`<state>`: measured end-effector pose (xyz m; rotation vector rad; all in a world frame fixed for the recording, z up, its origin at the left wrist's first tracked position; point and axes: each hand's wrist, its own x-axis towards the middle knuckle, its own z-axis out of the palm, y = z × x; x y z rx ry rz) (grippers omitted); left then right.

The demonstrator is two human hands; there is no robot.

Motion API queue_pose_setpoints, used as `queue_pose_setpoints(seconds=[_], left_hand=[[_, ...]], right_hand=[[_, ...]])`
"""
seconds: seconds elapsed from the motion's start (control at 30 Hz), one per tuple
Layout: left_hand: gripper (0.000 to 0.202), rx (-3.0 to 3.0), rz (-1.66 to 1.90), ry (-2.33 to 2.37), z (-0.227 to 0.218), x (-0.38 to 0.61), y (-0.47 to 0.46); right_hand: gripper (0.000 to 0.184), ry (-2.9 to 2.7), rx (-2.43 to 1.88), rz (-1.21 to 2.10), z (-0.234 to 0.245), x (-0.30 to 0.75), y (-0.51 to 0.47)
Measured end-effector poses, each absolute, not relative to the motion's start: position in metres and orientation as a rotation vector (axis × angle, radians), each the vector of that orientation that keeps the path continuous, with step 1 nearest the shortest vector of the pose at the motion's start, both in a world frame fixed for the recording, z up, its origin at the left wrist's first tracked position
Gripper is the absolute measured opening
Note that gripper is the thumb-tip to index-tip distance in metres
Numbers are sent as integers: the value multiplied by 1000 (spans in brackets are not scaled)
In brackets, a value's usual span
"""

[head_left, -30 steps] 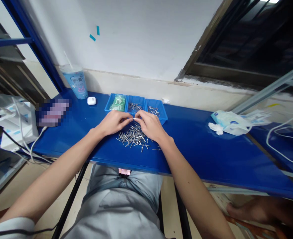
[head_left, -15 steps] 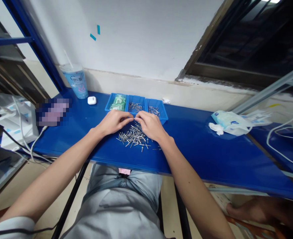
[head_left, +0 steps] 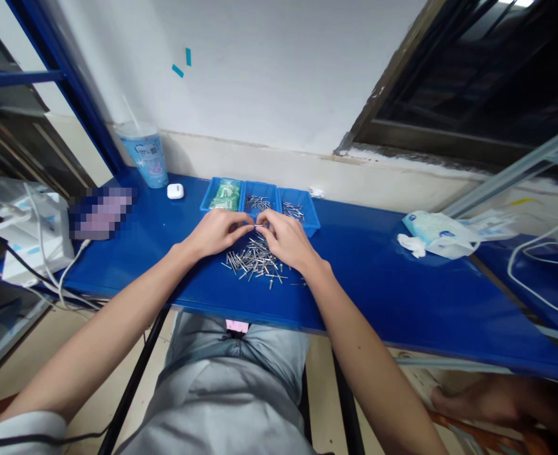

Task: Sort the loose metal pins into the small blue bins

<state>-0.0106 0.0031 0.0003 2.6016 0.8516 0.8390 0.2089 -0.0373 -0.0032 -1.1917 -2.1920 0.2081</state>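
Observation:
My left hand (head_left: 217, 230) and my right hand (head_left: 285, 239) meet fingertip to fingertip over a pile of small metal pins (head_left: 254, 262) on the blue table (head_left: 378, 278). Both pinch one thin metal pin (head_left: 258, 225) between them, held level just above the pile. Behind my hands stand three joined blue trays (head_left: 313, 220): the left one holds green parts (head_left: 225, 194), the middle and right ones hold more metal pins.
A light blue cup with a straw (head_left: 145, 155) and a small white case (head_left: 175, 191) stand at the back left. Crumpled plastic bags and tissue (head_left: 437, 234) lie to the right. White cables and a white box (head_left: 27, 240) are at the left edge.
Both hands stay nearly still at the pile; the fingertips shift slightly while working the pin held between them.

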Motion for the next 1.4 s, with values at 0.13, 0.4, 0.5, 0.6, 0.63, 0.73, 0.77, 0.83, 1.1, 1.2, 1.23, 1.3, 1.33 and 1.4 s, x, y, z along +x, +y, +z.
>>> queue_pose_setpoints(seconds=[0.13,0.4,0.5,0.6,0.63,0.73,0.77,0.83,1.1,1.2,1.23,1.3,1.33,1.4], left_hand=[[25,2609,834,846,1,-11,3],[25,2620,831,833,2,-11,3],[24,2626,829,831,1,-11,3],[25,2627,826,830,1,-11,3],[25,2626,823,832,1,-11,3],[24,2621,812,843,1,-11,3],[24,2621,810,845,1,-11,3],[25,2623,806,845,1,-11,3],[26,2615,802,841,2,-11,3],[26,2609,794,848,2,-10,3],[26,2608,792,850,2,-10,3],[26,2609,792,851,1,-10,3],[26,2611,792,848,1,-11,3],[26,2613,793,842,1,-11,3]], right_hand=[[9,-2194,-1178,198,-4,209,-37],[10,-2209,-1177,185,-5,209,-36],[10,-2210,-1180,185,-5,209,-36],[9,-2208,-1176,185,-5,209,-36],[9,-2208,-1173,185,-5,209,-36],[9,-2209,-1169,184,-5,209,-36],[9,-2210,-1169,185,-5,209,-36],[9,-2211,-1171,185,-5,209,-36],[10,-2212,-1179,191,-4,209,-37],[11,-2213,-1181,193,-5,209,-37],[11,-2213,-1181,195,-5,209,-37],[11,-2212,-1180,199,-5,209,-36],[10,-2210,-1181,199,-5,209,-36],[10,-2210,-1182,199,-5,209,-36]])
